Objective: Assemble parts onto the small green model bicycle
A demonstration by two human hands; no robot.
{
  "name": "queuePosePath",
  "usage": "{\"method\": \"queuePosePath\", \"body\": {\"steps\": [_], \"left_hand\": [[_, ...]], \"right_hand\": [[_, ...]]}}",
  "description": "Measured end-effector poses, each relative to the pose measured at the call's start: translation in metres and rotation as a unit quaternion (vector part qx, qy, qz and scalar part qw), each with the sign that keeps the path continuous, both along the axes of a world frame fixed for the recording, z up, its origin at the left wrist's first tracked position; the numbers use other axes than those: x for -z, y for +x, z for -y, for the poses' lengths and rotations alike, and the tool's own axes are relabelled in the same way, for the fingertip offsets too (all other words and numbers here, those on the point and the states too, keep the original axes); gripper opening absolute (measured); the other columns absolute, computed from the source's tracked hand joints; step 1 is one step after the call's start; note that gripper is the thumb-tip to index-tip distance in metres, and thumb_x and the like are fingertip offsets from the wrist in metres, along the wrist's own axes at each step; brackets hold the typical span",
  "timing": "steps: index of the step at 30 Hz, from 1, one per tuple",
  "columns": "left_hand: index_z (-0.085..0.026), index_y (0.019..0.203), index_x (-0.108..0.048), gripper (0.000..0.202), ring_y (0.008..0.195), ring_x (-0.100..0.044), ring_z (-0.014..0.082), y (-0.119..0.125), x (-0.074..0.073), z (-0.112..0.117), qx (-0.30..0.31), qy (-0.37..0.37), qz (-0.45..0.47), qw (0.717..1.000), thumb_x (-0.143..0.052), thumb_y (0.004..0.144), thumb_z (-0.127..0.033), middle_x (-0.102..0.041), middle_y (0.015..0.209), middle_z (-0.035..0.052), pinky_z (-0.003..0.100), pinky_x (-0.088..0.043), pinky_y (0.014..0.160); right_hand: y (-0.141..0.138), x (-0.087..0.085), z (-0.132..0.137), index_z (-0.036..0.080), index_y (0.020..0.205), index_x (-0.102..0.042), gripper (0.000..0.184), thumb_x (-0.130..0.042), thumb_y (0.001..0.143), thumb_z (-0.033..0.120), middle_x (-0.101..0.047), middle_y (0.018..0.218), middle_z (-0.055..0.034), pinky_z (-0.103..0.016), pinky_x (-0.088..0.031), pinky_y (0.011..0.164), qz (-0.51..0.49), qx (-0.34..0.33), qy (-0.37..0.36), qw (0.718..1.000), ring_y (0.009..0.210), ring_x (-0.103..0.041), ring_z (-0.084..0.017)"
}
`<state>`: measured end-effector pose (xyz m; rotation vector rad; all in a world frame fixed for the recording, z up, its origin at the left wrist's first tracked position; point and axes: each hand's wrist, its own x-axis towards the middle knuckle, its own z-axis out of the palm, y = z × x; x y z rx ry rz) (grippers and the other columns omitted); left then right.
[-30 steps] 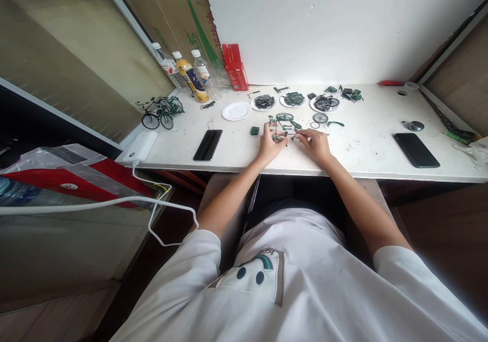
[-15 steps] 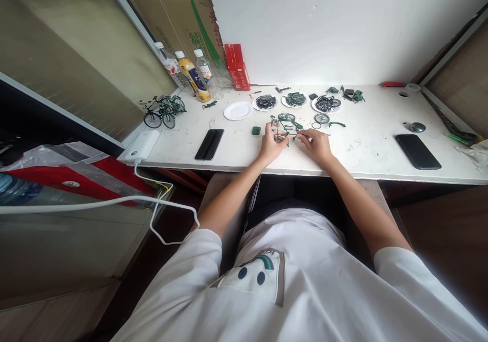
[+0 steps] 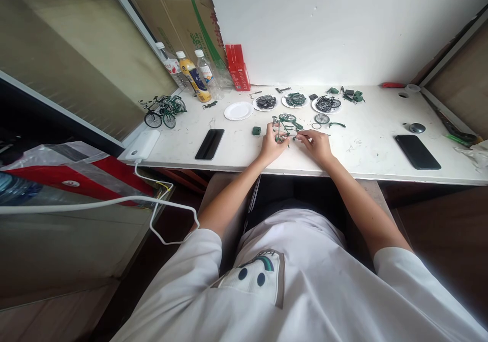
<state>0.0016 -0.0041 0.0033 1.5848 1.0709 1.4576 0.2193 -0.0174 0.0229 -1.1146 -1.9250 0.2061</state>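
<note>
A green miniature bicycle (image 3: 288, 124) is held over the table by my left hand (image 3: 271, 145), its fingers closed around the frame near one end. One spoked wheel shows at the bike's far end. My right hand (image 3: 314, 144) pinches a thin rod-like tool (image 3: 293, 135), whose tip points left at the bike beside my left fingers. Whether the tip touches the bike I cannot tell. Just beyond my right hand lie a loose wheel (image 3: 322, 119), a thin ring (image 3: 316, 126) and a curved green part (image 3: 337, 124). Left of my left hand sits a small green block (image 3: 256, 130).
Paper plates with bicycle parts, such as black pieces (image 3: 266, 101), green pieces (image 3: 295, 99) and wheels (image 3: 328, 103), line the back. An unfilled plate (image 3: 238, 111) is beside them. Assembled bicycles (image 3: 163, 112), bottles (image 3: 193, 78) and a phone (image 3: 209, 144) are left; another phone (image 3: 418, 152) lies right.
Almost nothing differs. The bike in my left hand has tilted very slightly, and both hands keep their places and grips.
</note>
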Motion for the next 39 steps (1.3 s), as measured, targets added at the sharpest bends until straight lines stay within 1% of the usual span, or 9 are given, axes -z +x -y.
{"method": "queuePosePath", "body": {"steps": [5,10,15,20,24,28,31,35,39], "left_hand": [[-0.024,0.132,-0.050,0.068,0.091,-0.078,0.0197,0.000,-0.002,0.002,0.007,0.014,-0.017,1.000,-0.092,0.080,-0.035,-0.075,0.111,0.0089,0.027,-0.062,0.068],[-0.024,0.134,-0.050,0.069,0.086,-0.076,0.0152,0.000,-0.001,0.002,0.023,0.017,-0.025,0.999,-0.091,0.080,-0.034,-0.075,0.109,0.0071,0.026,-0.062,0.071],[-0.024,0.134,-0.048,0.067,0.077,-0.075,0.0121,0.000,-0.002,0.004,0.040,0.011,-0.021,0.999,-0.088,0.081,-0.034,-0.076,0.110,0.0063,0.026,-0.063,0.072],[-0.024,0.136,-0.046,0.068,0.075,-0.076,0.0130,0.000,-0.005,0.006,0.044,0.013,-0.032,0.998,-0.087,0.083,-0.034,-0.079,0.110,0.0064,0.027,-0.064,0.071],[-0.024,0.136,-0.044,0.067,0.075,-0.076,0.0128,0.002,-0.005,0.007,0.044,0.028,-0.050,0.997,-0.085,0.084,-0.033,-0.078,0.110,0.0058,0.028,-0.065,0.071],[-0.023,0.135,-0.044,0.065,0.079,-0.077,0.0146,0.002,-0.004,0.007,0.043,0.047,-0.067,0.996,-0.084,0.084,-0.032,-0.078,0.112,0.0074,0.029,-0.066,0.072],[-0.023,0.134,-0.045,0.063,0.078,-0.076,0.0148,0.002,-0.004,0.007,0.033,0.053,-0.082,0.995,-0.084,0.084,-0.030,-0.078,0.109,0.0074,0.029,-0.067,0.073],[-0.023,0.134,-0.045,0.063,0.082,-0.078,0.0163,0.001,-0.006,0.008,0.026,0.054,-0.096,0.994,-0.084,0.085,-0.031,-0.078,0.110,0.0078,0.031,-0.068,0.076],[-0.024,0.134,-0.045,0.064,0.085,-0.079,0.0174,0.001,-0.006,0.008,0.022,0.049,-0.101,0.993,-0.085,0.085,-0.031,-0.079,0.111,0.0085,0.032,-0.068,0.077]], "right_hand": [[-0.001,-0.002,0.001,0.021,0.109,-0.084,0.052,-0.055,0.110,0.064,-0.085,0.098,-0.0107,-0.038,-0.058,0.077,0.010,0.005,-0.008,1.000,0.085,-0.078,-0.027],[0.000,-0.002,-0.001,0.020,0.101,-0.083,0.059,-0.051,0.110,0.070,-0.083,0.091,-0.0112,-0.037,-0.053,0.075,0.035,0.034,-0.011,0.999,0.078,-0.075,-0.026],[0.000,-0.001,-0.002,0.020,0.082,-0.075,0.072,-0.038,0.112,0.074,-0.077,0.077,-0.0119,-0.036,-0.041,0.067,0.083,0.076,-0.011,0.994,0.068,-0.067,-0.024],[-0.004,-0.005,0.003,0.021,0.073,-0.064,0.076,-0.023,0.115,0.069,-0.073,0.074,-0.0135,-0.036,-0.028,0.064,0.157,0.099,-0.012,0.983,0.064,-0.060,-0.023],[-0.008,-0.009,0.007,0.020,0.078,-0.063,0.071,-0.022,0.117,0.062,-0.073,0.078,-0.0135,-0.036,-0.024,0.064,0.173,0.100,-0.039,0.979,0.067,-0.060,-0.023],[-0.009,-0.012,0.010,0.020,0.092,-0.068,0.048,-0.040,0.113,0.054,-0.077,0.089,-0.0124,-0.035,-0.026,0.064,0.180,0.101,-0.073,0.976,0.071,-0.062,-0.024],[-0.010,-0.012,0.011,0.019,0.105,-0.069,0.033,-0.049,0.106,0.045,-0.079,0.096,-0.0125,-0.035,-0.027,0.064,0.191,0.108,-0.073,0.973,0.072,-0.063,-0.026],[-0.011,-0.013,0.012,0.017,0.116,-0.066,0.034,-0.048,0.103,0.043,-0.078,0.092,-0.0117,-0.034,-0.029,0.064,0.193,0.100,-0.076,0.973,0.069,-0.062,-0.026],[-0.010,-0.014,0.013,0.019,0.117,-0.065,0.031,-0.048,0.105,0.042,-0.077,0.089,-0.0092,-0.033,-0.033,0.065,0.162,0.060,-0.080,0.982,0.068,-0.063,-0.025]]}}
